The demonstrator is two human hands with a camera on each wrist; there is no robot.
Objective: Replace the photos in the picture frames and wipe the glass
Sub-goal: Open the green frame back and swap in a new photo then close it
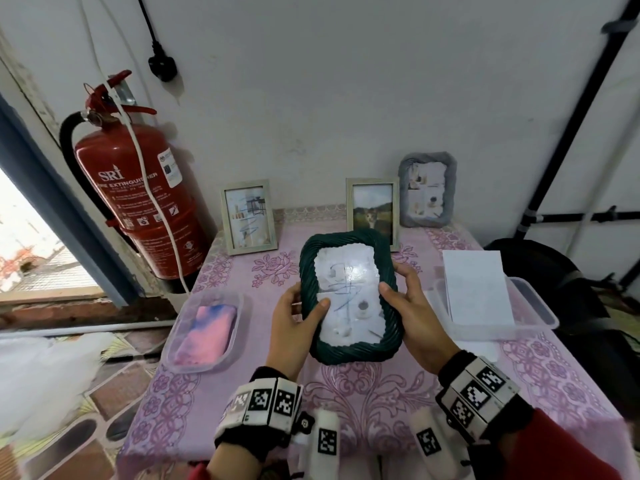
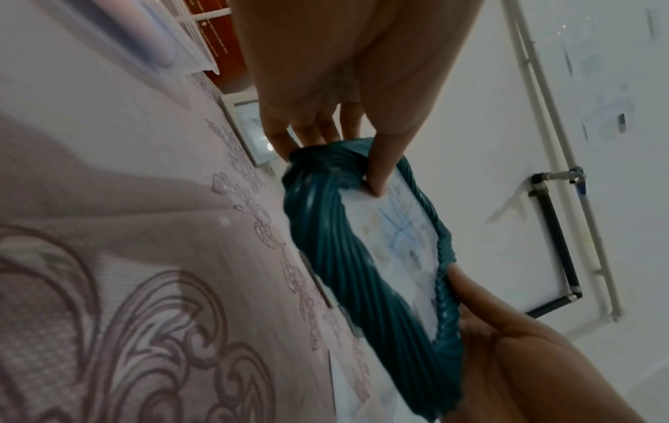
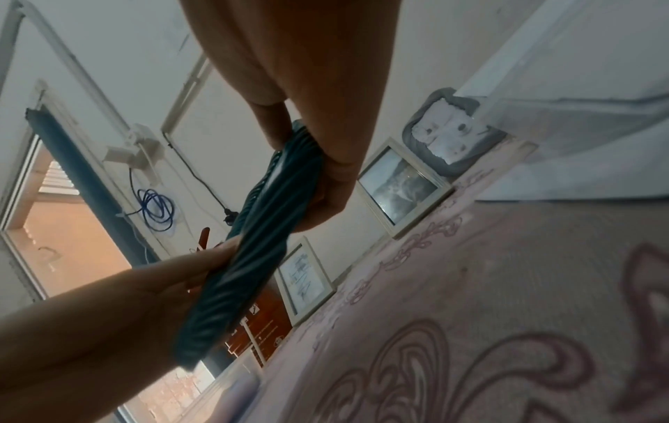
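Observation:
I hold a dark green ribbed picture frame (image 1: 346,356) face up above the table, glass toward me. Blue scribbles mark the glass over a pale photo. My left hand (image 1: 303,315) grips its left edge, thumb on the glass and fingers behind. My right hand (image 1: 403,301) grips the right edge the same way. The left wrist view shows the left hand's thumb (image 2: 376,177) pressed on the green frame (image 2: 326,243). The right wrist view shows the frame (image 3: 235,272) edge-on in the right hand (image 3: 322,177).
Two pale frames (image 1: 248,216) (image 1: 373,213) and a grey frame (image 1: 426,188) stand against the back wall. A clear tub holds a pink-blue cloth (image 1: 207,325) at left. Another tub (image 1: 533,306) holds white sheets (image 1: 476,289) at right. A fire extinguisher (image 1: 138,188) stands beside the table.

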